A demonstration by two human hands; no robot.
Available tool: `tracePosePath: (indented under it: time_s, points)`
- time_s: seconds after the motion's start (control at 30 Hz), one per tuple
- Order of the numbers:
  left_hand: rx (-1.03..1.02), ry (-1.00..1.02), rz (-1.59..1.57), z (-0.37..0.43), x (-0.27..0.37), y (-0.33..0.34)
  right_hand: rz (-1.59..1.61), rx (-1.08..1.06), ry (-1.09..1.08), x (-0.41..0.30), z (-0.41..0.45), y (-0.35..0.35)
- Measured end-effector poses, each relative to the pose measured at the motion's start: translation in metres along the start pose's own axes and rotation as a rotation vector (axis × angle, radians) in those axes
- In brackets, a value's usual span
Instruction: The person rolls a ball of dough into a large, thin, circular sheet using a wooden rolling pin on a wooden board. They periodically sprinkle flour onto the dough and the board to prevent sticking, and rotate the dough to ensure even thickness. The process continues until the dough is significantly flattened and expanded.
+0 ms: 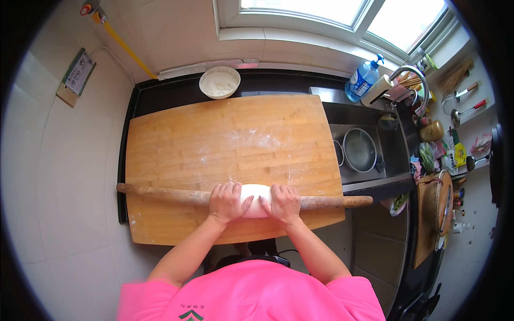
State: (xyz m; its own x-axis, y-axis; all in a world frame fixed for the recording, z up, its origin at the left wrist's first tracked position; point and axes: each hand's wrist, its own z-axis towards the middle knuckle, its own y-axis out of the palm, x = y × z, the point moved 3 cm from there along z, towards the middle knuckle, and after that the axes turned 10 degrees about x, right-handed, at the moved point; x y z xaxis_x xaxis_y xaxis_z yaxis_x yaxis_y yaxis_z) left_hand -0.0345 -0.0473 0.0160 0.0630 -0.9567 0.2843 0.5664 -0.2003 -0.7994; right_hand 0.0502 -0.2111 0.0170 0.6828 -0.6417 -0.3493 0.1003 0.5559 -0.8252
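Note:
A long wooden rolling pin [168, 195] lies crosswise over the near part of a large wooden board [180, 140]. White dough [256, 194] sits around its middle, apparently wrapped on the pin. My left hand [227, 204] is closed over the pin at the dough's left end, thumb resting on the dough. At the right end, my right hand [284, 204] grips the pin in the same way, its thumb also on the dough. The pin's right end [359, 201] sticks out past the board's edge. Loose flour [257, 138] dusts the board's surface.
A bowl of flour [219, 83] stands behind the board on the black counter [168, 94]. To the right is a steel sink [391, 146] with a metal basin [360, 150]. A blue soap bottle [361, 80] and a curved faucet [421, 86] rise behind it.

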Motion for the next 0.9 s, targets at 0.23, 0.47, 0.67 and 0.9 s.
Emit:
tracePosePath:
  time_s: [0.23, 0.47, 0.67, 0.9]
  points:
    - [-0.24, -0.303, -0.079, 0.057, -0.022, 0.019, 0.091, -0.203, 0.275, 0.018, 0.058, 0.021]
    - [0.282, 0.03, -0.065, 0.032, 0.015, 0.0, 0.064, 0.256, -0.132, -0.029, 0.027, 0.005]
    - [-0.048, -0.245, -0.083, 0.067, -0.005, 0.034, 0.068, -0.031, 0.089, -0.013, 0.07, 0.041]
    - [-0.121, -0.318, 0.003, 0.111, -0.024, 0.049, 0.094, -0.008, 0.045, -0.003, 0.123, 0.056]
